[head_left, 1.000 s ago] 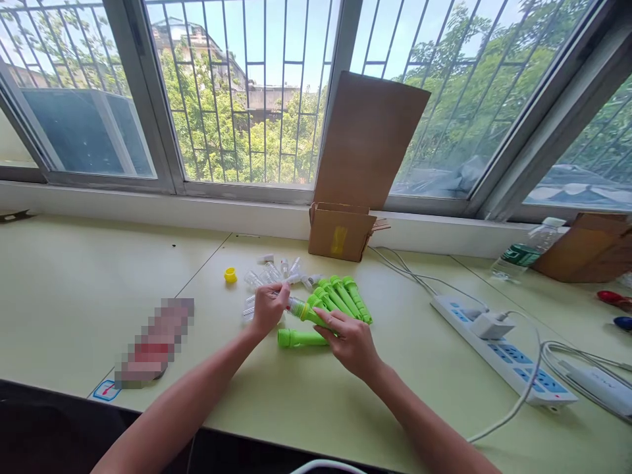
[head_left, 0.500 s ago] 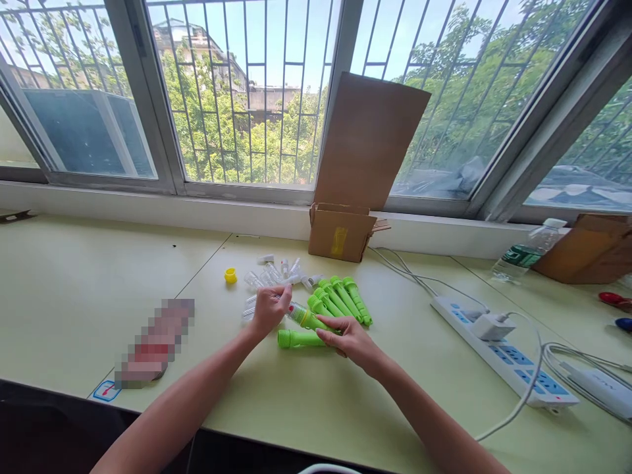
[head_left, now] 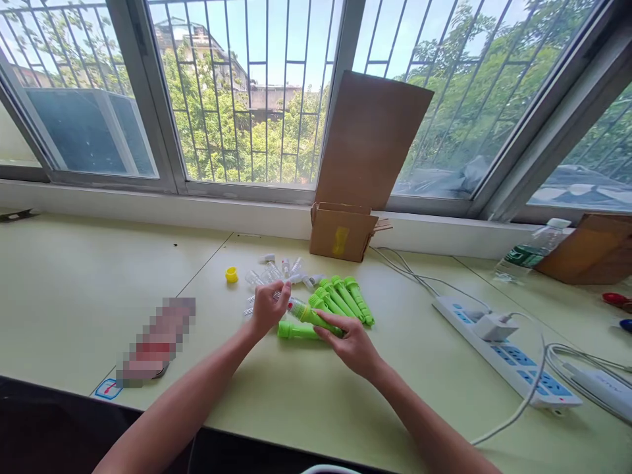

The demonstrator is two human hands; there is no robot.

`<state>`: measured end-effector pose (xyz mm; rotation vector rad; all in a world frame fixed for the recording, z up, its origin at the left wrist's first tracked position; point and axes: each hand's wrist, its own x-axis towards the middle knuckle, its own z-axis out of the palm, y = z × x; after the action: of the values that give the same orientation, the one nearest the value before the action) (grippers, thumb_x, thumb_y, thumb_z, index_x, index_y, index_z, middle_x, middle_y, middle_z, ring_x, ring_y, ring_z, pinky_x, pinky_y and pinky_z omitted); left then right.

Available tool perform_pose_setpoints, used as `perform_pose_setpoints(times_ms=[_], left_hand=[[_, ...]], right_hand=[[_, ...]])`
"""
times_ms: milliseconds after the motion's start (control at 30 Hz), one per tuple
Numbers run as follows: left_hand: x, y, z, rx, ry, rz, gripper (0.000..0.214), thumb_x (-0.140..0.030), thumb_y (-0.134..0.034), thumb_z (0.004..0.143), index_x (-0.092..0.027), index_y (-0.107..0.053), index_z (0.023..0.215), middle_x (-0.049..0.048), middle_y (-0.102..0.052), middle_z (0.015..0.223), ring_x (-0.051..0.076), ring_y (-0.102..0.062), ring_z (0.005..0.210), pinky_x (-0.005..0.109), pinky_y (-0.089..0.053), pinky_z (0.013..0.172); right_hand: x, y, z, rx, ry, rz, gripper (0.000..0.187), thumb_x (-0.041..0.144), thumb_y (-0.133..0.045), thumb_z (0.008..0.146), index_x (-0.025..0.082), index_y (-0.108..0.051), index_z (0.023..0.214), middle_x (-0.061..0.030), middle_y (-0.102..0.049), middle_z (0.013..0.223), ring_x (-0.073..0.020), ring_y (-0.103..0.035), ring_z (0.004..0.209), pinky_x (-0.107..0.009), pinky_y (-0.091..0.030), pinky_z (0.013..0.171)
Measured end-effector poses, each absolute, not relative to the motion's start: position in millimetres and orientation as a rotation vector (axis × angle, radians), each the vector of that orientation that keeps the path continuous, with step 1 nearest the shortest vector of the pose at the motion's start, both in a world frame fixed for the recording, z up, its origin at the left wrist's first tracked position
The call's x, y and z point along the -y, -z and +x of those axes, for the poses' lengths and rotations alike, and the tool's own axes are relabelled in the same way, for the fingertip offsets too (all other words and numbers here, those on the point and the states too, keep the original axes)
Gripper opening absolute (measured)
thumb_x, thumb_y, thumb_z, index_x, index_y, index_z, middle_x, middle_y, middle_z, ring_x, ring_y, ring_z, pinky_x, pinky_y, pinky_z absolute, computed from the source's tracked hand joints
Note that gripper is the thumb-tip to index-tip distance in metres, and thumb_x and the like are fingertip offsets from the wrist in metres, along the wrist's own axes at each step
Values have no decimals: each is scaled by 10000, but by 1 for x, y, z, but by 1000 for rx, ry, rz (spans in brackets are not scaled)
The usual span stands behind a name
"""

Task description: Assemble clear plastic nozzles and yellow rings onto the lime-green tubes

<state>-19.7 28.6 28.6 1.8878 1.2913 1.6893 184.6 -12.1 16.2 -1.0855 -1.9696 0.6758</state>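
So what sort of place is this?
Probably a hand-assembly bench by a barred window: the left hand and right hand hold one green plastic torch over a pale green table, beside more green torches, clear plastic caps and a brown cardboard box.

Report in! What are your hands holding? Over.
Left hand, right hand both holding one green flashlight. Second flashlight lying just below. Clear parts scattered behind.

Left forearm (head_left: 197, 395) and right forearm (head_left: 424, 428) are bare along all that shows, slim, smooth in outline, running off the lower edge of view. Left hand (head_left: 266, 308) and right hand (head_left: 353, 345) are bare too; nails too small to make out.
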Motion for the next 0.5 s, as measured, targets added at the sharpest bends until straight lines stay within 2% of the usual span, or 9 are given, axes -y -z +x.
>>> perform_pose_setpoints(times_ms=[133, 267, 367, 500], left_hand=[[-29, -27, -18, -1234, -1644, 1826, 481, -461, -466, 882, -179, -418, 495, -40, -348, 456, 88, -311, 463, 243, -242, 475], [-32, -22, -15, -1213, -1562, 1750, 477, -493, -454, 885, -172, -517, 538, -34, -393, 436, 95, -343, 439, 242, -237, 454], [-34, -20, -11, -1241, -1575, 1721, 492, -492, -476, 870, -176, -470, 493, -38, -360, 417, 91, -324, 425, 244, -216, 442], [-35, -20, -9, -1307, -1620, 1725, 511, -467, -496, 847, -177, -368, 446, -44, -302, 421, 81, -276, 436, 247, -190, 449]], right_hand=[[9, -13, 192, 2129, -75, -1089, 355, 353, -546, 908, 249, -656, 1229, -61, -706, 795, -168, -602, 615, -279, -443, 567], [7, -15, 200, 2185, 431, -1071, 331, 235, -528, 925, 325, -656, 1217, -58, -702, 852, -157, -605, 668, -259, -389, 591], [7, -17, 203, 2193, 568, -1062, 360, 166, -524, 917, 345, -665, 1196, -58, -698, 876, -150, -601, 682, -259, -378, 615], [8, -15, 200, 2217, 519, -1062, 320, 229, -526, 929, 320, -661, 1205, -57, -693, 831, -149, -590, 655, -257, -369, 585]])
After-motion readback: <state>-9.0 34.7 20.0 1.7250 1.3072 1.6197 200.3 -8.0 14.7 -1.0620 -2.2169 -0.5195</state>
